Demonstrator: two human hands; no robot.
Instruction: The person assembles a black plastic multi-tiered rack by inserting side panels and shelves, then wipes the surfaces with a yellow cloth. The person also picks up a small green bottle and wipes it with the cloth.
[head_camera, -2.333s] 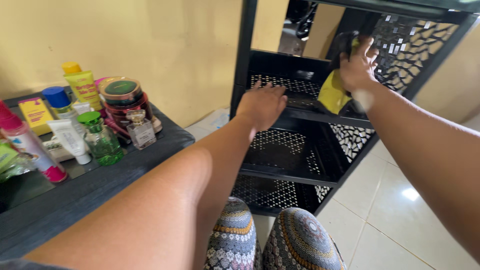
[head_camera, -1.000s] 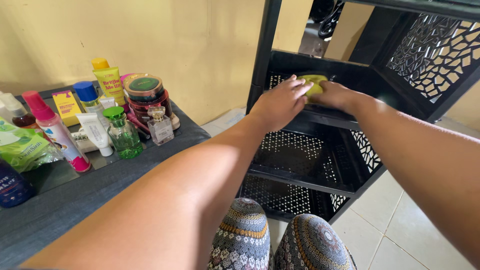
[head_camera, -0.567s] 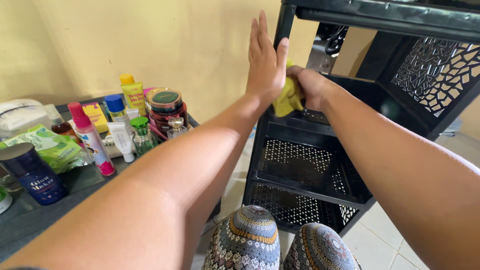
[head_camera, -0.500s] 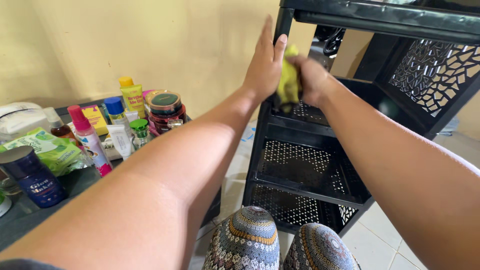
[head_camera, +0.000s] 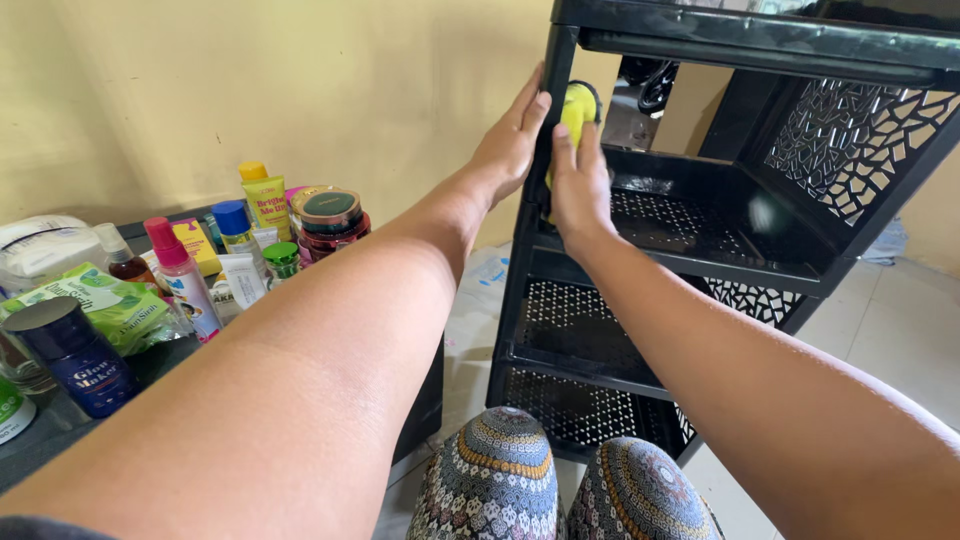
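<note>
1. Here a yellow cloth (head_camera: 578, 108) is pressed against the front post (head_camera: 545, 150) of a black rack (head_camera: 790, 230) by the right hand (head_camera: 578, 185), whose fingers are laid flat over the cloth rather than curled round it.
2. The post is braced from the outer side by the left hand (head_camera: 510, 140), held open with the palm flat against it and nothing gripped.
3. The cloth is found high on the post, just under the top shelf (head_camera: 760, 40); part of it is hidden behind the post and the fingers.
4. The wipe would be judged best done with steady pressure along the post, the left palm being kept opposite the cloth so that the light rack is not pushed or tipped.
5. The corners where the post meets the shelves would probably need the cloth folded to an edge.
6. On the dark table (head_camera: 60, 430) at the left a crowd of packages is seen:
   - a yellow tube (head_camera: 265, 200) with a yellow cap, at the back;
   - a round red jar (head_camera: 328, 222) with a dark green lid, beside it;
   - a small bottle with a blue cap (head_camera: 232, 222);
   - a pink-capped bottle (head_camera: 180, 275) with a white label;
   - a green pouch (head_camera: 95, 300) with a printed front;
   - a dark blue can (head_camera: 72, 355) with a pale label, nearest the camera.
7. The printed labels are not described further.
</note>
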